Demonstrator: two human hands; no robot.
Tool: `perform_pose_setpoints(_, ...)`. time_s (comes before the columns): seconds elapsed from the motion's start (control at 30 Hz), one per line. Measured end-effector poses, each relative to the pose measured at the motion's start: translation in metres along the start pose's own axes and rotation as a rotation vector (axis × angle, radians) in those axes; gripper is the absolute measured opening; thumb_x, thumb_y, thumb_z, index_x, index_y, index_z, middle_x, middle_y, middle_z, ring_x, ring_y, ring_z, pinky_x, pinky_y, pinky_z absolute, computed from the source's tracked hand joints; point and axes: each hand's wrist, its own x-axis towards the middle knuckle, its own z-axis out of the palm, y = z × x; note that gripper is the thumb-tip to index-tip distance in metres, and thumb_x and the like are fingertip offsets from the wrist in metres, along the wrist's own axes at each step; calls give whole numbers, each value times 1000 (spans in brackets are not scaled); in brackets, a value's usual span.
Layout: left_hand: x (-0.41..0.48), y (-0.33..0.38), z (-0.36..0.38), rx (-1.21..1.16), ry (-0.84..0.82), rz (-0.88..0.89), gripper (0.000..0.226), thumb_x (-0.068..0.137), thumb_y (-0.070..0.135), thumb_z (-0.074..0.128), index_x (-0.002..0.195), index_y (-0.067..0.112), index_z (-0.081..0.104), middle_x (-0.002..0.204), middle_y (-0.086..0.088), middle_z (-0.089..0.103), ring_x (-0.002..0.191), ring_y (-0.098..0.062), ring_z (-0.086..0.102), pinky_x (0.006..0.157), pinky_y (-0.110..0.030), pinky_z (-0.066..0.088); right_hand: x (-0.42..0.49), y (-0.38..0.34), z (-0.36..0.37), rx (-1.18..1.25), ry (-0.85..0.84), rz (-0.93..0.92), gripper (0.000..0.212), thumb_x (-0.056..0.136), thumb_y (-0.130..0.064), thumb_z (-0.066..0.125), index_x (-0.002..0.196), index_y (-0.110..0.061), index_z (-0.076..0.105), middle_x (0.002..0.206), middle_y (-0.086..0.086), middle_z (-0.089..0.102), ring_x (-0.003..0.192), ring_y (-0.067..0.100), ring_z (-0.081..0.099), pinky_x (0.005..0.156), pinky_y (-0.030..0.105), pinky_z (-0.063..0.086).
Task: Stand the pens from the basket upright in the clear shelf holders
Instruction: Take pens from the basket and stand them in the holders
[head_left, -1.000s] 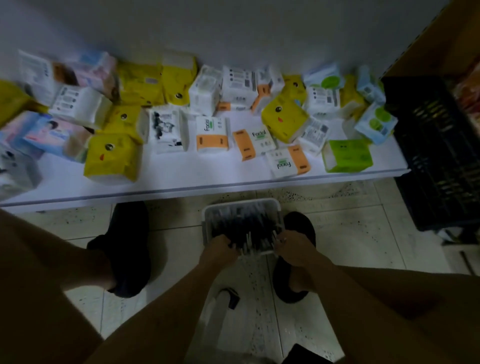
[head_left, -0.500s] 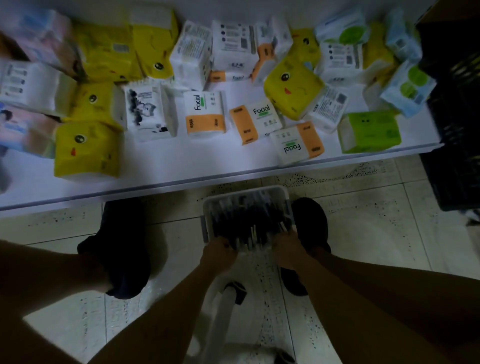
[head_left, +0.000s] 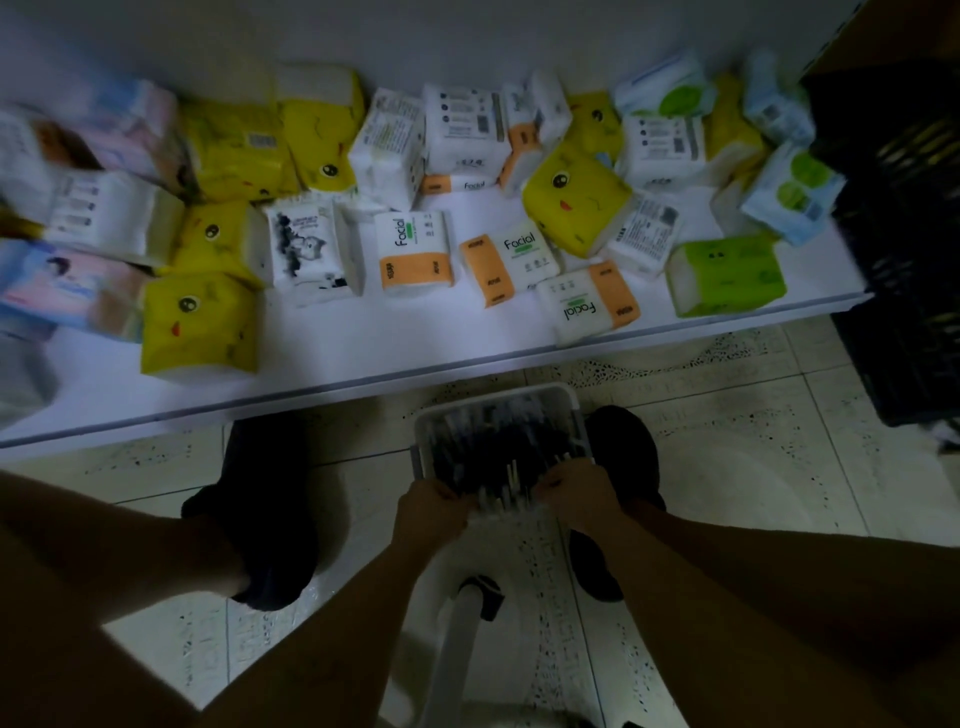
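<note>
My left hand (head_left: 431, 512) and right hand (head_left: 576, 493) each grip the near rim of the basket (head_left: 582, 426) on the floor (head_left: 753, 467). Its pens (head_left: 498, 447) seem all unplaced, with no holders in view.

"Facial" on orange tissue packs (head_left: 413, 254)

White basket (head_left: 583, 423) — dark pens (head_left: 493, 447); yellow tissue packs (head_left: 200, 327) — speckled pale floor tiles (head_left: 753, 467).
</note>
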Motion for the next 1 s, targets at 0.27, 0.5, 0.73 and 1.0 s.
perform_pose_setpoints(0.27, -41, 9, -5, -72, -66, 45, 7, 97, 14, 50, 99, 10, 54, 75, -11, 68, 56, -14, 62, 44, -17, 43, -43, -23, -22, 169, 160, 53, 14, 80, -11, 74, 73, -4, 64, 72, 12, 60, 69, 28, 63, 70, 35, 56)
perform_pose_setpoints(0.5, -77, 18, -8, -215, -92, 72, 16, 96, 2, 42, 104, 8, 55, 96, -12, 64, 66, -23, 64, 55, -30, 47, -77, -53, -27, 256, 36, 113, 5, 93, -6, 48, 92, -11, 50, 73, 4, 56, 68, 23, 61, 74, 37, 60)
perform_pose_setpoints(0.73, -99, 44, -30, -150, 106, 374, 32, 104, 31, 34, 97, 10, 57, 82, -12, 61, 66, -21, 54, 60, -29, 43, -107, -77, -40, 184, 217, -61, 23, 103, -25, 35, 97, -12, 53, 97, 10, 55, 87, 22, 50, 77, 29, 39)
perform_pose_setpoints(1.0, -132, 87, -69, -411, 110, 532, 15, 101, 12, 41, 104, 5, 54, 76, -11, 58, 58, -20, 50, 52, -29, 40, -142, -136, -64, 572, 314, -319, 18, 101, -10, 43, 91, -12, 56, 73, 4, 61, 63, 20, 59, 59, 28, 52)
